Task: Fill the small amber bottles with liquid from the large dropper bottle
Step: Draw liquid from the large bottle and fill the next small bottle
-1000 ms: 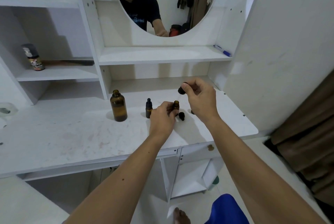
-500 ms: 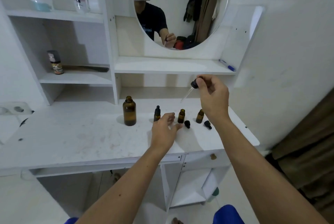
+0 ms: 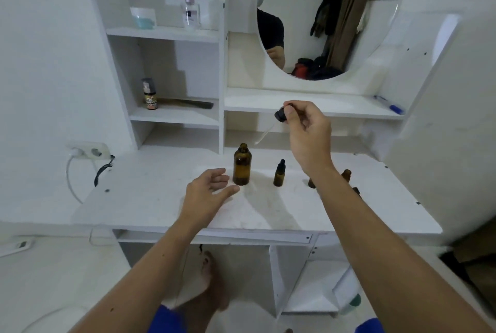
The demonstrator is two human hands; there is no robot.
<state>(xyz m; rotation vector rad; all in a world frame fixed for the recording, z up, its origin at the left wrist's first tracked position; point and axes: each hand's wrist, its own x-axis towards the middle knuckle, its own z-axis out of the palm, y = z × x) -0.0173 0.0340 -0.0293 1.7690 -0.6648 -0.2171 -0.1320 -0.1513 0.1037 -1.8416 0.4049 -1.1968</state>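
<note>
Fingers (image 3: 290,111) of the raised right hand (image 3: 308,134) pinch the dropper (image 3: 280,115), its glass tube slanting down-left above the uncapped large bottle (image 3: 242,164) on the worktop (image 3: 150,198). Left hand (image 3: 208,191) hovers beside it, spread wide and holding nothing.

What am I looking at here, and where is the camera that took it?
No machine here: a person wears the camera on their head, so you look down along their two bare arms. The right hand pinches a dropper in the air, its glass tube angled toward the large amber bottle, which stands open on the white desk. The left hand is open and empty beside that bottle. A small capped bottle stands nearby; more small ones sit partly hidden behind the right forearm.
</note>
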